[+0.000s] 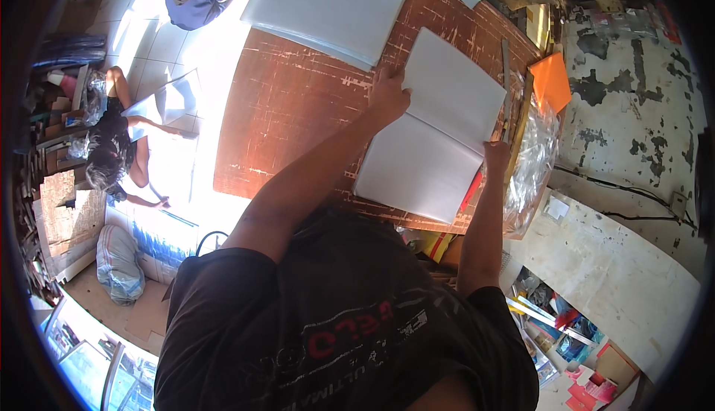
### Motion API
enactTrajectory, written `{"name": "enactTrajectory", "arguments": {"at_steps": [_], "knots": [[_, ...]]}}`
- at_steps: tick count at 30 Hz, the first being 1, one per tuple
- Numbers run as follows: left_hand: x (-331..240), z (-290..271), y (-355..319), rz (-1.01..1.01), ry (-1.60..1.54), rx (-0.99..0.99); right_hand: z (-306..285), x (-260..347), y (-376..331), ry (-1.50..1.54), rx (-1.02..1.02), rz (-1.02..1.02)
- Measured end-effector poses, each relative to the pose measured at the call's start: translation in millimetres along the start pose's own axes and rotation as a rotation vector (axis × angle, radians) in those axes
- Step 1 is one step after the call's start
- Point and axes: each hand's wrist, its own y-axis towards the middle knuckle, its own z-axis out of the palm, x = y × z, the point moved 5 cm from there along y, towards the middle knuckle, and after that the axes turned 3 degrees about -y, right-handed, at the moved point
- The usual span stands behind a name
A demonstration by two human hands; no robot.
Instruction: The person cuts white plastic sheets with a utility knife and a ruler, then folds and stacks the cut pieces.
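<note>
With the paper (456, 83) lying open on the bench (279, 105), the left hand (391, 96) and right hand (497, 155), at its opposite sides, grip unclear, should move together so it lies square and flat.

Pale grey-white was seen on the sheets (454, 83) at centre, scratched reddish brown on the tabletop (287, 113). At upper right, a flat piece (551, 81) was coloured orange, a white wall (611, 128) blotched grey; at lower centre, a black shirt (357, 284) was printed red and grey.
</note>
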Motion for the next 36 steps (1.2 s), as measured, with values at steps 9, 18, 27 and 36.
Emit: {"name": "enactTrajectory", "arguments": {"at_steps": [9,18,27,36], "knots": [[1.0,-2.0,3.3,0.013,-0.030,0.002,-1.7,1.0,-3.5,0.007,-0.025,0.013],[25.1,-40.4,15.1,-0.101,-0.485,0.335,-22.6,6.9,-18.9,-0.028,-0.175,-0.039],[13.2,-52.9,-30.8,-0.361,-0.743,0.574,-42.0,-21.0,-84.5,0.220,-0.279,-0.070],[12.5,-46.1,-41.3,-0.308,-0.624,0.503,-17.9,-77.6,-143.3,0.299,-0.274,0.100]]}}
